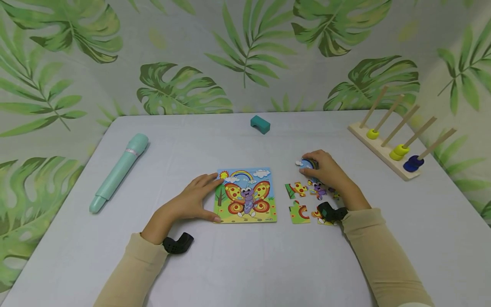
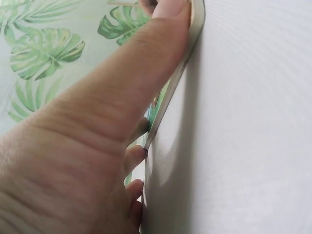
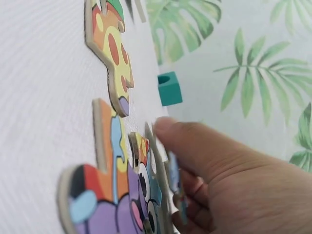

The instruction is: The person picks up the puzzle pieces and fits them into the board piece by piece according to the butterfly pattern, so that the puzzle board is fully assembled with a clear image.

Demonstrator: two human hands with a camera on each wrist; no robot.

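My left hand (image 1: 193, 198) is at the left edge of the butterfly board (image 1: 248, 199), fingers and thumb spread apart, thumb at the lower corner, fingertips at the upper one. Board lies flat on the surface (image 1: 245, 264), picture up, in front of me.

My right hand (image 1: 326, 172) is clamped on the rainbow piece (image 1: 308, 163), thumb against fingers, right of the board and just beyond the loose pieces. Those lie between board and right wrist: yellow wing piece (image 1: 298, 189), purple face piece (image 1: 318, 190), green-and-red piece (image 1: 299, 212) nearer me, others partly hidden by my wrist camera (image 1: 330, 213).

Elsewhere: teal block (image 1: 260, 124) near the far edge, mint microphone-shaped toy (image 1: 119, 172) far left, wooden peg rack (image 1: 383, 151) far right with yellow and blue beads.
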